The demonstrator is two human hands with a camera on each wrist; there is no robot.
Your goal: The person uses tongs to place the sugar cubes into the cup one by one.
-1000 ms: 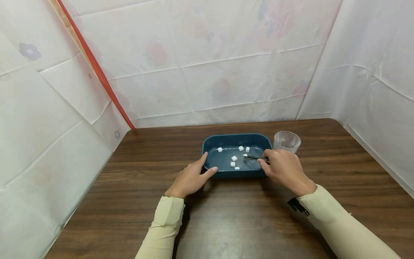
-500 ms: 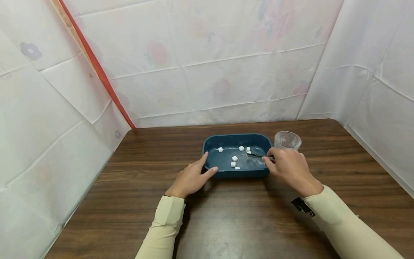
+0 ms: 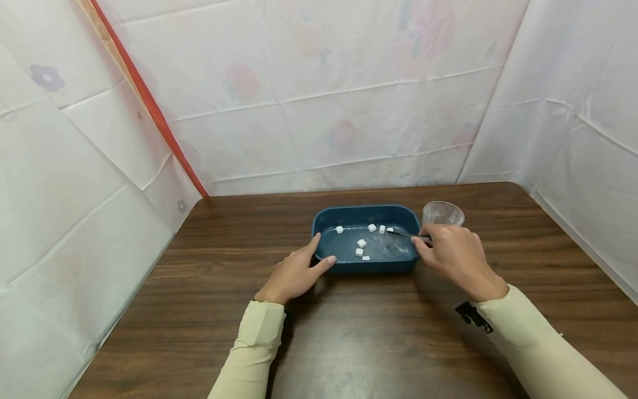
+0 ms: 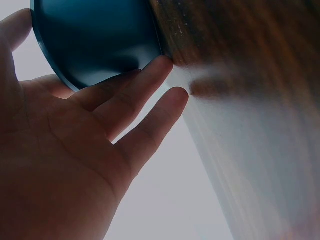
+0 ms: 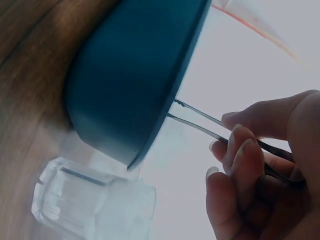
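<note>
A dark blue rectangular tray (image 3: 371, 268) holds several small white cubes (image 3: 361, 244). My left hand (image 3: 294, 272) rests against its near left corner. In the left wrist view, the fairly straight fingers (image 4: 132, 95) lie along the tray's outer wall (image 4: 100, 40). Between thumb and fingers my right hand (image 3: 454, 256) holds metal tweezers (image 5: 276, 151), reaching over the tray's right rim. Their tips meet one white cube (image 3: 390, 229) near the right end; whether they pinch it I cannot tell. In the right wrist view, the tray wall hides the tips.
Just right of the tray stands a clear glass (image 3: 443, 211), partly hidden behind my right hand. Both stand on a brown wooden table (image 3: 224, 249). Pale patterned sheeting (image 3: 319, 94) hangs behind and along both sides, with a red strip (image 3: 149, 105) at the left.
My right hand and the tweezers have shifted right and slightly away. The cube at their tips has moved right and back, past its neighbour. My left hand and the tray stay put.
</note>
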